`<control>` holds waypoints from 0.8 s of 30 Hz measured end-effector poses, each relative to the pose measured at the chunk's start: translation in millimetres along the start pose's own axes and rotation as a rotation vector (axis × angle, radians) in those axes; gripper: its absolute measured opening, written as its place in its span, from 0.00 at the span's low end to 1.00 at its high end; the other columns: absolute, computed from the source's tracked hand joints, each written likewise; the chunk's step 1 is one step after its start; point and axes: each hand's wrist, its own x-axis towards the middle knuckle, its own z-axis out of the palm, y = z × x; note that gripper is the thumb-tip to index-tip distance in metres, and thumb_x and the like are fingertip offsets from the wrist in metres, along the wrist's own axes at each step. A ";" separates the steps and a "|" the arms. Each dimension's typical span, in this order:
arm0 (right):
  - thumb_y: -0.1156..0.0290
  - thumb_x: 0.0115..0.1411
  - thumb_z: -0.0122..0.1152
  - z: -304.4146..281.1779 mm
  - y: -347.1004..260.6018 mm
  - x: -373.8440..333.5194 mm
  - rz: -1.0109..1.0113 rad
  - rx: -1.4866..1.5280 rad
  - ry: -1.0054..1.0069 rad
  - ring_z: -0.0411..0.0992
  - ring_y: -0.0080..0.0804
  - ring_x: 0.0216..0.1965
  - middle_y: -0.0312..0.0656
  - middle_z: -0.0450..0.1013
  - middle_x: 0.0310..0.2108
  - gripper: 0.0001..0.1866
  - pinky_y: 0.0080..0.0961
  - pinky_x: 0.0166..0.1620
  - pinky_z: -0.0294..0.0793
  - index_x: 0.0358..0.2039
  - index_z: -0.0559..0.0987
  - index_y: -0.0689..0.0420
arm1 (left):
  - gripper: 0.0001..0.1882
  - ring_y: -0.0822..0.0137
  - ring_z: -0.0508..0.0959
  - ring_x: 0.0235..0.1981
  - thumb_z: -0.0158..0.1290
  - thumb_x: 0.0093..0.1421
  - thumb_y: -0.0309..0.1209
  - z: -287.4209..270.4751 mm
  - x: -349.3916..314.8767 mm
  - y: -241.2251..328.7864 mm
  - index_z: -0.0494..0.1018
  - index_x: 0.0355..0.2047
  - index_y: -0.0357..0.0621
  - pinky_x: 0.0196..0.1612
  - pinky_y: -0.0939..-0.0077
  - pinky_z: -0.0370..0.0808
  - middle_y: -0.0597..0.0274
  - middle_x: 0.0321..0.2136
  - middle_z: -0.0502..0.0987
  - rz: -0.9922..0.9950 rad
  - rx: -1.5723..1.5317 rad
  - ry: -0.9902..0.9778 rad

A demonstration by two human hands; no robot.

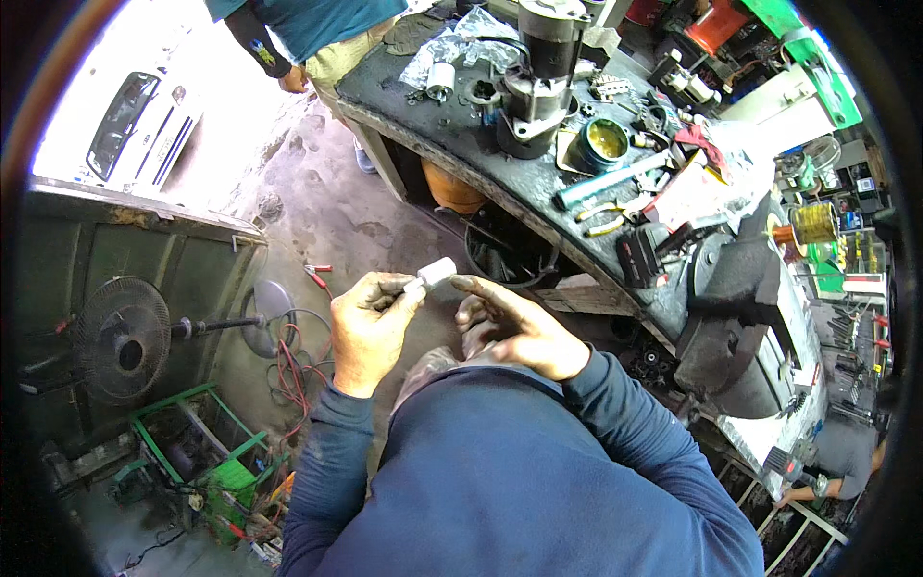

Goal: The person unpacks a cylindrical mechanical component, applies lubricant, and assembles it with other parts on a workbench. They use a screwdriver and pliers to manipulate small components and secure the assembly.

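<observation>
Small pale-grey, smooth cylinder with a narrower stub at its lower left: up in front of the person's body, above the floor, tilted with its wider end to the upper right. Left hand pinches it at the stub end, thumb and fingers closed on it. Right hand beside the wide end, fingers extended and parted, gripping nothing; index fingertip very near the cylinder, contact cannot be told.

Beyond the hands, upper right: dark-topped wooden workbench. On it, black and silver upright motor-like unit, open round tin of yellow substance, yellow-handled pliers. Heavy dark-grey metal vise at right.

Left side: round black caged fan, tilted; green metal frame nearer; thin red cable loosely coiled on the floor.

Top: another person in a teal shirt by the bench.
</observation>
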 end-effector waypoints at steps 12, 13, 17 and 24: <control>0.67 0.56 0.67 -30.8 -47.1 94.4 -0.442 -1.360 0.329 0.70 0.55 0.51 0.57 0.70 0.52 0.35 0.46 0.54 0.71 0.67 0.73 0.44 | 0.04 0.71 0.81 0.23 0.61 0.63 0.25 -18.4 121.8 28.5 0.79 0.35 0.38 0.30 0.78 0.80 0.58 0.27 0.83 -0.359 -0.353 -0.146; 0.65 0.59 0.67 -30.9 -46.7 99.7 -0.432 -1.382 0.340 0.70 0.55 0.51 0.57 0.69 0.54 0.33 0.46 0.55 0.71 0.67 0.73 0.41 | 0.04 0.71 0.81 0.23 0.61 0.63 0.25 -23.6 134.8 28.7 0.79 0.36 0.38 0.30 0.77 0.80 0.58 0.27 0.83 -0.376 -0.354 -0.176; 0.68 0.50 0.70 -22.1 -47.8 126.3 -0.417 -1.478 0.464 0.68 0.56 0.56 0.57 0.68 0.58 0.40 0.49 0.59 0.70 0.67 0.73 0.39 | 0.05 0.70 0.81 0.24 0.61 0.63 0.26 -50.1 187.3 29.5 0.79 0.36 0.36 0.30 0.78 0.80 0.58 0.27 0.82 -0.402 -0.342 -0.281; 0.73 0.48 0.65 -30.0 -37.3 182.0 -0.399 -0.900 0.682 0.71 0.46 0.52 0.51 0.69 0.51 0.33 0.37 0.56 0.73 0.59 0.75 0.56 | 0.07 0.69 0.82 0.27 0.63 0.62 0.25 -71.3 262.4 42.3 0.78 0.36 0.33 0.34 0.77 0.82 0.57 0.29 0.82 -0.206 -0.080 -0.673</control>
